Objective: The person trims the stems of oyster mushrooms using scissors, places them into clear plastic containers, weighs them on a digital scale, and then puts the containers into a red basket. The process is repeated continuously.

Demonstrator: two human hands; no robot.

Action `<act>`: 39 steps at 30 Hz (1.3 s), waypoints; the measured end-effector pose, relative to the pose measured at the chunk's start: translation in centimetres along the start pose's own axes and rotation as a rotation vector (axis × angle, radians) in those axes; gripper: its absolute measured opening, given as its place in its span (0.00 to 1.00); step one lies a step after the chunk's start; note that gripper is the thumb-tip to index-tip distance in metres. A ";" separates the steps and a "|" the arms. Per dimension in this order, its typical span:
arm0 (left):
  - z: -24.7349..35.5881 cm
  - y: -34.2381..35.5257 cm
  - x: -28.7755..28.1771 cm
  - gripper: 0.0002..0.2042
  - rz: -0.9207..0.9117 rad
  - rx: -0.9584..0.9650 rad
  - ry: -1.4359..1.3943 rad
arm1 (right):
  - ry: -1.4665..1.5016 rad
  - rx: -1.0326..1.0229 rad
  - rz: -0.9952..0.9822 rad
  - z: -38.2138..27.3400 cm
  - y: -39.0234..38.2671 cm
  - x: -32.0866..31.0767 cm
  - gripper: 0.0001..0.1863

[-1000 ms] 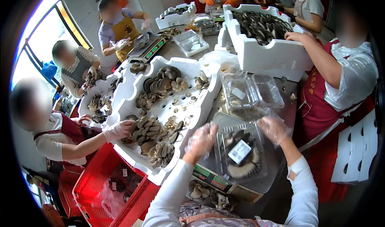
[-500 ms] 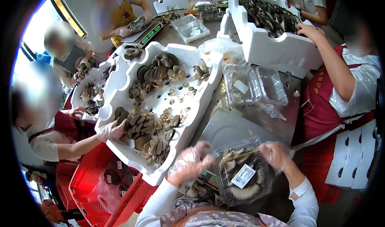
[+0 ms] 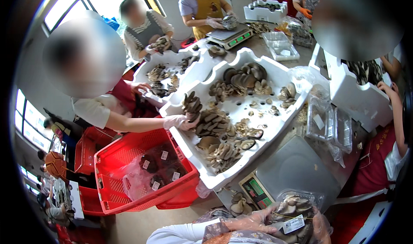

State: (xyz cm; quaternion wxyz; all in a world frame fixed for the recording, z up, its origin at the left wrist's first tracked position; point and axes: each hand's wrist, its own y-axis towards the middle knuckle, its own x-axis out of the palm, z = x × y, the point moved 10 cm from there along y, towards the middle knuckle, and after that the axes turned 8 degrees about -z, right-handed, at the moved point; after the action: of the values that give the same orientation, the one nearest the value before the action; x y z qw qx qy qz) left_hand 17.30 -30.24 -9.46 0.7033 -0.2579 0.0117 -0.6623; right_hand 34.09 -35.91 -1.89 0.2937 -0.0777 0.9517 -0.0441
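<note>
Low in the picture, close to my body, I hold a clear plastic box of oyster mushrooms (image 3: 297, 206) between both gloved hands. It carries a white label (image 3: 294, 223) and a thin yellow band. My left hand (image 3: 254, 221) grips its left side, fingers reaching toward the label. On the opposite side, my right hand (image 3: 321, 227) is closed round the edge. The box overlaps the near corner of a weighing scale (image 3: 297, 170) with a lit green display. Loose oyster mushrooms (image 3: 241, 204) lie beside the scale, near my left arm.
A white foam crate (image 3: 275, 130) of mushrooms stands ahead, where a co-worker's gloved hand (image 3: 183, 122) holds a cluster. A red basket (image 3: 107, 158) with packed boxes is at left. Clear plastic trays (image 3: 320, 121) and a tall foam crate (image 3: 357, 93) are at right. Other people work around the table.
The view has swung left. The mushroom box has come lower and nearer my body. My left hand, raised and blurred at the box's edge before, now grips its side; my right hand stays on it.
</note>
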 end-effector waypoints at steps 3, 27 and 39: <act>0.3 -0.3 -1.0 0.50 0.242 0.137 0.235 | -0.172 -0.138 0.016 -3.6 -0.8 0.8 0.33; -13.2 -61.0 -26.2 0.30 1.313 0.529 -0.509 | 0.537 0.412 -0.081 -10.6 12.0 20.7 0.20; -35.8 -75.3 -35.4 0.44 1.733 0.436 -0.713 | 0.354 0.665 -0.152 -11.4 15.1 27.0 0.16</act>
State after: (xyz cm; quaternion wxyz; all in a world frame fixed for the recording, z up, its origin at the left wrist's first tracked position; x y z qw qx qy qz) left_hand -69.55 -8.69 -23.49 0.9432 -0.2094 -0.1399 0.2169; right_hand 3.79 -25.28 -9.42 0.1298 -0.0398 0.9130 -0.3848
